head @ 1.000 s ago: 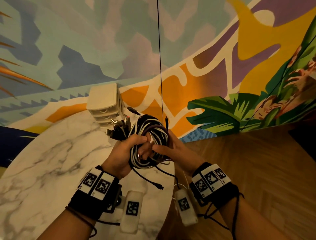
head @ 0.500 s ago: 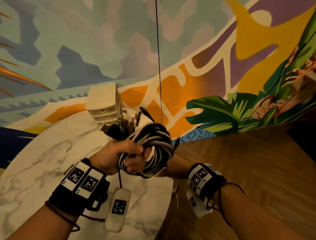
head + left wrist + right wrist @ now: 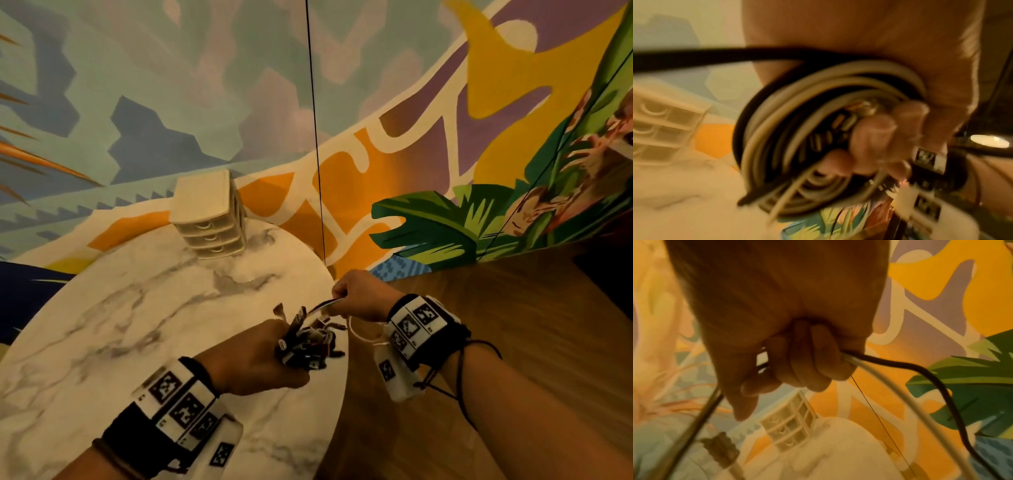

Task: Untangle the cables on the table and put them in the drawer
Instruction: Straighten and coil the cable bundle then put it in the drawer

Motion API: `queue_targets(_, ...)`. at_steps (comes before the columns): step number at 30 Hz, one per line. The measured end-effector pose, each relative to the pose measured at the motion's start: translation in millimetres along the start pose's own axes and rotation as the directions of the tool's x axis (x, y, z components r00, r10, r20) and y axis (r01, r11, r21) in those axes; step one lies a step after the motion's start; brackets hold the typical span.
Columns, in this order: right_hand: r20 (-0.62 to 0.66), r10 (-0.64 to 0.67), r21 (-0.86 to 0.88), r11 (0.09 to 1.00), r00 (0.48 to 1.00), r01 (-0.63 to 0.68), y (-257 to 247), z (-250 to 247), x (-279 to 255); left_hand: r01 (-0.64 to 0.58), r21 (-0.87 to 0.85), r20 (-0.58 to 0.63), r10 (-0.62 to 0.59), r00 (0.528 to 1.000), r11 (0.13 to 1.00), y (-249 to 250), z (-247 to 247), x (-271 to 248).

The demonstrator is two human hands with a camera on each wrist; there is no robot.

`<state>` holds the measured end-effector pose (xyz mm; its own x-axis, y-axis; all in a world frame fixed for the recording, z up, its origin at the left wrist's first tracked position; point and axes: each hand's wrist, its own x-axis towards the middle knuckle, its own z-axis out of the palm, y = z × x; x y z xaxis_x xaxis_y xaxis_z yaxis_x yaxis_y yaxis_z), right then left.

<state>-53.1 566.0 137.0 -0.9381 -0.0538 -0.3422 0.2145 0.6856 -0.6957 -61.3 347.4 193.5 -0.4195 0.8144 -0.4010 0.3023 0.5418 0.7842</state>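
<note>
My left hand (image 3: 263, 356) grips a tangled bundle of black and white cables (image 3: 308, 341) above the right edge of the marble table (image 3: 137, 315); plug ends stick out of the fist. In the left wrist view the coiled cables (image 3: 818, 129) wrap round my curled fingers (image 3: 873, 129). My right hand (image 3: 359, 294), just right of the bundle, grips a white and a black cable (image 3: 879, 363) that run back to it. The small beige drawer unit (image 3: 210, 214) stands at the table's far edge with all its drawers closed.
A thin black cord (image 3: 315, 137) hangs straight down in front of the painted wall. Wooden floor (image 3: 496, 342) lies to the right of the table. The table's right edge (image 3: 342, 377) passes under the bundle.
Both hands came down and toward me, away from the drawer unit. The right hand left the bundle's underside and now pulls two cables out to the right.
</note>
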Motion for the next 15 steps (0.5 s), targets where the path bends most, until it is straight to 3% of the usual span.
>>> queue_targets(3, 0.000, -0.087, 0.008, 0.996, 0.996, 0.087, -13.1, -6.1, -6.5, -0.025, 0.068, -0.229, 0.040, 0.973, 0.997, -25.5, 8.0, 10.3)
queue_targets(7, -0.111, -0.147, 0.121, 0.980, 0.983, 0.160, -28.7, 0.5, -12.2, -0.028, -0.007, -0.572, 0.019, 0.820, 1.000, -38.3, 20.7, 24.3)
queue_targets(9, -0.174, -0.136, 0.229, 0.958, 0.975, 0.174, -36.8, 7.3, -14.5, -0.062, -0.080, -0.632, -0.002, 0.775, 0.995, -35.0, 25.8, 31.6)
queue_targets(12, -0.269, -0.120, 0.323, 0.923, 0.956, 0.207, -49.5, 22.6, -17.1, -0.095, -0.258, -0.634, -0.094, 0.768, 0.961, -23.5, 28.5, 38.4)
queue_targets(15, -0.339, -0.089, 0.416, 0.879, 0.937, 0.234, -60.0, 40.2, -20.7, -0.217, -0.507, -0.658, -0.212, 0.722, 0.834, -14.0, 27.4, 42.1)
